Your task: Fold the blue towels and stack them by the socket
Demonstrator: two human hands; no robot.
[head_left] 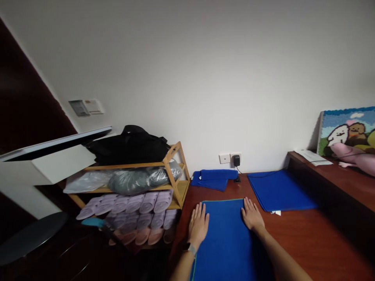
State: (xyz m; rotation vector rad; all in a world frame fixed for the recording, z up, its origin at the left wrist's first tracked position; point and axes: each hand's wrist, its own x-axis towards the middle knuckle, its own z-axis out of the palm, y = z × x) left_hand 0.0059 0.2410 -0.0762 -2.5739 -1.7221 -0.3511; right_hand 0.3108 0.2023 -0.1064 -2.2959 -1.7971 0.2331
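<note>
A blue cloth (224,238) with a thin green edge lies flat on the reddish-brown wooden table (295,242). My left hand (199,224) rests flat near its far left corner, fingers stretched out and pointing away from me. At the far right corner lies my right hand (252,214), palm down, fingers extended. Neither hand grips anything. Beyond them, against the wall, is a folded blue cloth (215,178). To the right of my right hand sits a neat stack of blue cloths (281,191) with white tags at its near edge.
A wooden rack (174,171) on the left holds a black bag (131,146), plastic-wrapped items and rows of slippers (146,203). A black plug (236,160) with a cord is in the wall socket. On the raised shelf at right are papers (313,157), a picture and a pink toy (356,156).
</note>
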